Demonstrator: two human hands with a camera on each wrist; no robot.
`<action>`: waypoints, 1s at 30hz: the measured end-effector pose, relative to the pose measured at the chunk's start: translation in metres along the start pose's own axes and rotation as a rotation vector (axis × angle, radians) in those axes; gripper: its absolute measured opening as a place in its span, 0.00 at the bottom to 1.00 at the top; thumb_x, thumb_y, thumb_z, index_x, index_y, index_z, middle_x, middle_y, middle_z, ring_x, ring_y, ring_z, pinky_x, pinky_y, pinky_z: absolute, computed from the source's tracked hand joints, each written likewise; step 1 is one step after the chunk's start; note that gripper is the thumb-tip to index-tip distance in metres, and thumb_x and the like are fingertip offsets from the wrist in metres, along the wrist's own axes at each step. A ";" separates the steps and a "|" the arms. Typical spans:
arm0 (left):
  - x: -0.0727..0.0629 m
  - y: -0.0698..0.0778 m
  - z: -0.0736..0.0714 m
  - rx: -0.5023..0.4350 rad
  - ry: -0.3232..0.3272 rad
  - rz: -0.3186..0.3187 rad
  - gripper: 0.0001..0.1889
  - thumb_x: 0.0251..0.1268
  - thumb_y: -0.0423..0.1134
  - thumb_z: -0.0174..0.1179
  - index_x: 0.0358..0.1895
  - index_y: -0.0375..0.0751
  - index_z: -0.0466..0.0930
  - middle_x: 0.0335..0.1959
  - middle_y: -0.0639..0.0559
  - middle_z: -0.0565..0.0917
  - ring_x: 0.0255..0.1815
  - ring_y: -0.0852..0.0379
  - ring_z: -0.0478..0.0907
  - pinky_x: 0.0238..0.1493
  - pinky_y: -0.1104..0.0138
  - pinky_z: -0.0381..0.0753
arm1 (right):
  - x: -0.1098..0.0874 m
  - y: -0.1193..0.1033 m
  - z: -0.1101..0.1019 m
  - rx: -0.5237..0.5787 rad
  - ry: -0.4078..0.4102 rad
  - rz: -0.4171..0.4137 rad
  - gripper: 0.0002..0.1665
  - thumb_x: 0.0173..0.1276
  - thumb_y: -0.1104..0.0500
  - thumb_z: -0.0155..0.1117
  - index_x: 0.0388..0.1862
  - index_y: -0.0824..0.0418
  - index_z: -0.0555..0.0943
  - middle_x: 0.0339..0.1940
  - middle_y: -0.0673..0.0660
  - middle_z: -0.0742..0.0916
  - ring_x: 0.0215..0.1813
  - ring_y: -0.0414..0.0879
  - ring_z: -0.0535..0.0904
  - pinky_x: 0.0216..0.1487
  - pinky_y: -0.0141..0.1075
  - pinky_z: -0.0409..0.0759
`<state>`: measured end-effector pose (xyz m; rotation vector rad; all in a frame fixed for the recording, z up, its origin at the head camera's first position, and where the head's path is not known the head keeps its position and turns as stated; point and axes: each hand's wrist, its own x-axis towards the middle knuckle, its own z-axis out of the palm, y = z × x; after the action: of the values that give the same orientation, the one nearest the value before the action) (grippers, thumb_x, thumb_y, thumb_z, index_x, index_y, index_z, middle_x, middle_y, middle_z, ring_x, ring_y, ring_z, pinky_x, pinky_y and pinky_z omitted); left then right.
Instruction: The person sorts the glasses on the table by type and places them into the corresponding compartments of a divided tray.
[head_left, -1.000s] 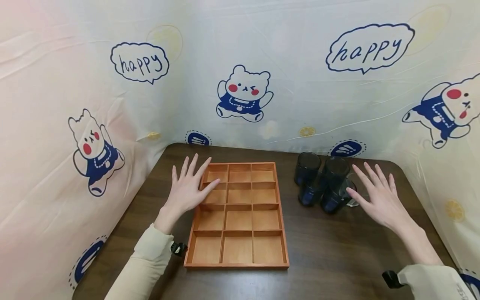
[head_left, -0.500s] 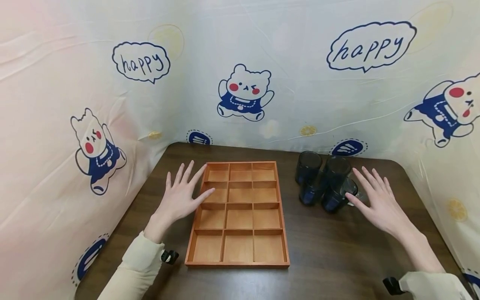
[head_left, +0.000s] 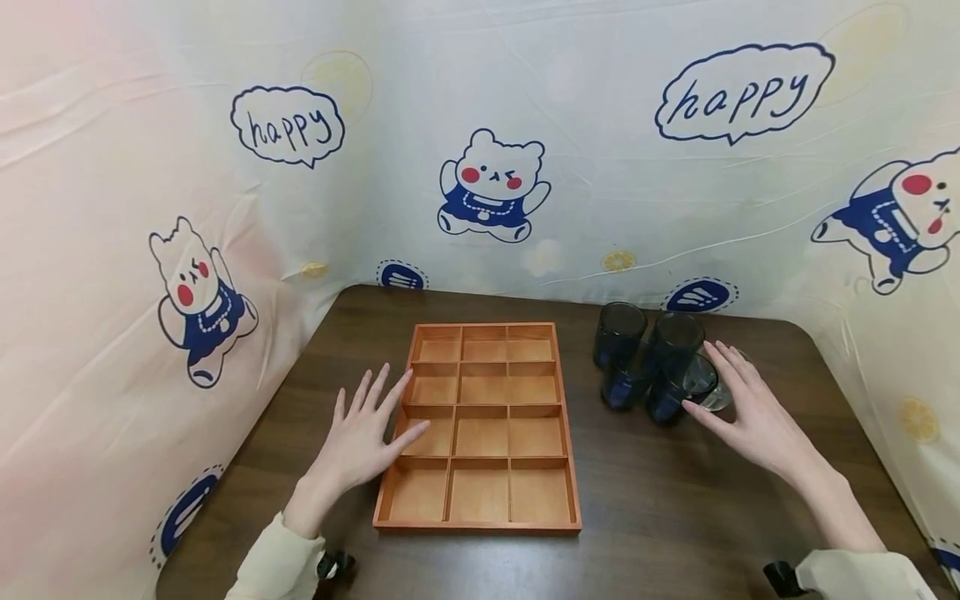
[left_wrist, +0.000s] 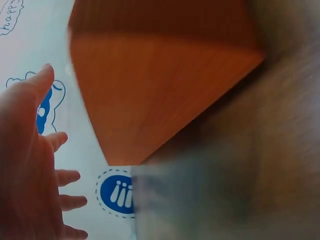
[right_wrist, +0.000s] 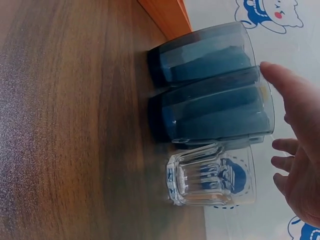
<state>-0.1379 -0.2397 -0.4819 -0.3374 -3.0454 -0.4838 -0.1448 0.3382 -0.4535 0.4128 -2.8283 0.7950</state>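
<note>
Several dark blue drinking glasses (head_left: 619,335) stand upright in a tight cluster at the back right of the table. A clear faceted glass (right_wrist: 210,182) stands beside them, mostly behind my right hand (head_left: 761,425) in the head view. That hand hovers at the cluster's right side with thumb and fingers spread, holding nothing; whether a fingertip touches a glass I cannot tell. A wooden tray (head_left: 480,527) with several compartments, all bare, lies left of the glasses. My left hand (head_left: 354,442), fingers spread, hovers by the tray's left edge and grips nothing.
The dark wooden table (head_left: 660,517) carries both tray and glasses. Printed cloth (head_left: 585,192) with bears and lettering rises around its back and sides. In the left wrist view the tray's side (left_wrist: 150,95) looms close.
My left hand has drawn back toward me along the tray's left edge. My right hand has shifted slightly, its fingers now closer around the clear glass. Tray and glasses stay put.
</note>
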 end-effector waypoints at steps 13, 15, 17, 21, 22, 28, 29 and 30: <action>-0.049 0.030 0.027 -0.063 0.004 0.057 0.48 0.74 0.71 0.62 0.90 0.57 0.57 0.93 0.40 0.53 0.93 0.31 0.50 0.85 0.24 0.49 | 0.005 0.004 0.010 0.032 0.022 -0.044 0.62 0.69 0.52 0.82 0.92 0.59 0.55 0.88 0.76 0.64 0.88 0.79 0.55 0.79 0.81 0.57; -0.056 0.035 0.032 -0.074 0.001 0.063 0.49 0.74 0.71 0.62 0.90 0.56 0.57 0.93 0.40 0.52 0.93 0.31 0.47 0.85 0.24 0.48 | 0.006 0.003 0.011 0.043 0.021 -0.048 0.62 0.69 0.53 0.82 0.92 0.59 0.55 0.87 0.77 0.65 0.88 0.79 0.55 0.78 0.82 0.57; -0.061 0.038 0.037 -0.070 0.011 0.065 0.49 0.73 0.72 0.63 0.90 0.56 0.58 0.93 0.41 0.52 0.94 0.31 0.46 0.85 0.25 0.48 | 0.006 0.003 0.012 0.046 0.021 -0.051 0.61 0.69 0.54 0.82 0.92 0.59 0.56 0.86 0.78 0.66 0.87 0.80 0.55 0.79 0.82 0.56; -0.065 0.042 0.043 -0.033 0.050 0.074 0.50 0.71 0.73 0.63 0.90 0.57 0.59 0.93 0.42 0.52 0.94 0.33 0.45 0.86 0.27 0.48 | 0.007 0.002 0.013 0.039 0.031 -0.054 0.59 0.69 0.55 0.81 0.91 0.62 0.57 0.84 0.80 0.68 0.87 0.80 0.55 0.83 0.79 0.52; -0.066 0.043 0.044 -0.025 0.059 0.075 0.50 0.71 0.73 0.63 0.90 0.57 0.59 0.93 0.42 0.53 0.94 0.33 0.45 0.86 0.27 0.48 | 0.007 0.002 0.014 0.035 0.034 -0.056 0.59 0.70 0.55 0.81 0.90 0.63 0.58 0.83 0.80 0.69 0.87 0.80 0.56 0.84 0.78 0.51; -0.069 0.044 0.049 -0.005 0.090 0.073 0.46 0.71 0.72 0.64 0.87 0.60 0.65 0.92 0.42 0.56 0.93 0.32 0.47 0.85 0.26 0.50 | 0.010 0.002 0.017 0.004 0.053 -0.035 0.57 0.70 0.52 0.81 0.87 0.71 0.61 0.80 0.83 0.71 0.85 0.80 0.60 0.92 0.67 0.44; -0.069 0.044 0.049 -0.007 0.096 0.072 0.45 0.71 0.72 0.64 0.87 0.60 0.66 0.92 0.42 0.56 0.93 0.32 0.48 0.85 0.26 0.51 | 0.011 0.001 0.017 0.003 0.054 -0.030 0.57 0.69 0.52 0.81 0.86 0.72 0.61 0.80 0.84 0.71 0.85 0.80 0.61 0.92 0.66 0.44; -0.069 0.044 0.050 -0.009 0.101 0.072 0.45 0.71 0.72 0.65 0.86 0.60 0.67 0.92 0.42 0.57 0.93 0.32 0.48 0.85 0.26 0.51 | 0.011 0.001 0.018 0.002 0.055 -0.025 0.57 0.69 0.51 0.82 0.86 0.72 0.62 0.79 0.84 0.72 0.85 0.80 0.61 0.92 0.66 0.44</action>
<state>-0.0613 -0.1980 -0.5210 -0.4080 -2.9229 -0.4948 -0.1573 0.3277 -0.4663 0.4190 -2.7660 0.7916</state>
